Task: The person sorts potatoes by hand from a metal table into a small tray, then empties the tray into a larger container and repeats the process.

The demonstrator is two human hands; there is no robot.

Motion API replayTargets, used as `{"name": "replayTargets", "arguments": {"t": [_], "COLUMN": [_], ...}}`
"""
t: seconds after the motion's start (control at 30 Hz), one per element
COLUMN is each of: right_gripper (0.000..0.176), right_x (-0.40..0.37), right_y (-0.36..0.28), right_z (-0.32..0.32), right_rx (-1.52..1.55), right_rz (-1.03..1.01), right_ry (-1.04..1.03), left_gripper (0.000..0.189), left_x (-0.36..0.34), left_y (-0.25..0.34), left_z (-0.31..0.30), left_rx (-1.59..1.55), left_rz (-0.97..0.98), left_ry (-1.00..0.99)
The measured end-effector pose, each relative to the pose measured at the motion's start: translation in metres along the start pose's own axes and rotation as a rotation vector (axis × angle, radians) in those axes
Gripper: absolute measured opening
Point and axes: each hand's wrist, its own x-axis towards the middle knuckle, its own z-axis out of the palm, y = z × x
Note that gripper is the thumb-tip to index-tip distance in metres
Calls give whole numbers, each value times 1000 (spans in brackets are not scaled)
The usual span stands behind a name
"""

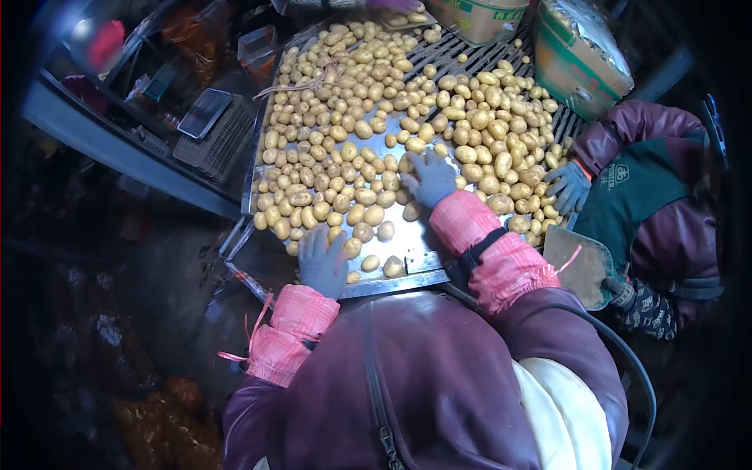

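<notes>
Many potatoes [329,168] lie spread over a metal sorting table [419,235]. My left hand [323,262], in a grey-blue glove, rests at the table's near edge. Its fingers are spread and touch the closest potatoes, holding none. Farther in, my right hand [431,178] reaches over the middle of the table in a matching glove. The fingers are stretched out among potatoes at the border of two heaps, and any potato under the palm is hidden. Two loose potatoes, one of them a brownish potato [392,266], sit near the front lip between my hands.
At the right a co-worker's gloved hand [569,186] touches the potatoes; their other hand holds a scoop [580,266]. Cardboard boxes [583,63] stand on the slatted grate [439,53] at the back. A purple-gloved hand [395,5] shows at the top. A crate [213,137] is left.
</notes>
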Motion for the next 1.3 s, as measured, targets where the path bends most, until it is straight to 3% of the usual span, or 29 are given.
{"name": "replayTargets", "arguments": {"t": [0.07,0.17,0.23,0.3,0.37,0.47,0.53,0.73,0.83,0.87,0.93,0.97,1.0,1.03,1.1,1.13,1.23,1.3], "right_gripper": [60,55,51,49,47,44,45,45,44,43,49,52,56,59,67,69,73,82], "right_x": [2,-14,-26,-31,-38,-41,-35,-29,-25,-23,-18,-19,-21,-24,-31,-35,-62,-73], "right_y": [1,-15,-35,-39,-30,-12,-9,-15,-23,-26,-41,-54,-76,-88,-93,-87,-58,-59], "right_z": [6,38,29,19,36,35,27,28,23,16,-1,-9,-26,-34,-31,-30,-13,-1], "right_rx": [127,56,-4,171,294,441,458,373,409,440,586,750,911,1070,749,571,141,9], "right_rz": [111,-75,-88,-110,-178,-158,-77,-33,-2,29,23,51,77,104,-385,-414,-536,-560], "right_ry": [-101,-3,-31,-91,-7,-70,-177,-145,-101,-102,-74,-214,-354,-494,-328,-349,-355,-361], "left_gripper": [43,47,52,57,61,65,64,46,44,43,40,39,40,40,40,38,35,31], "left_x": [0,3,12,14,33,51,44,-4,-17,-22,-14,-14,-12,-11,-5,2,-14,-17], "left_y": [3,9,6,-5,-18,-28,-26,-69,-77,-74,-56,-47,-40,-31,-13,3,-11,-9], "left_z": [-5,-5,0,-1,8,-4,-11,-10,-14,-19,-36,-39,-38,-45,-68,-80,-67,-71], "left_rx": [14,41,23,81,180,250,264,164,272,278,-134,-342,-782,-1206,-2058,-2036,-1748,-1770], "left_rz": [71,73,127,124,107,62,-2,-267,-291,-251,-292,-313,-600,-707,-860,-1018,-1154,-1086], "left_ry": [1,-83,-33,-16,-20,-181,-178,-170,-127,-27,206,321,254,192,37,23,-13,8]}}
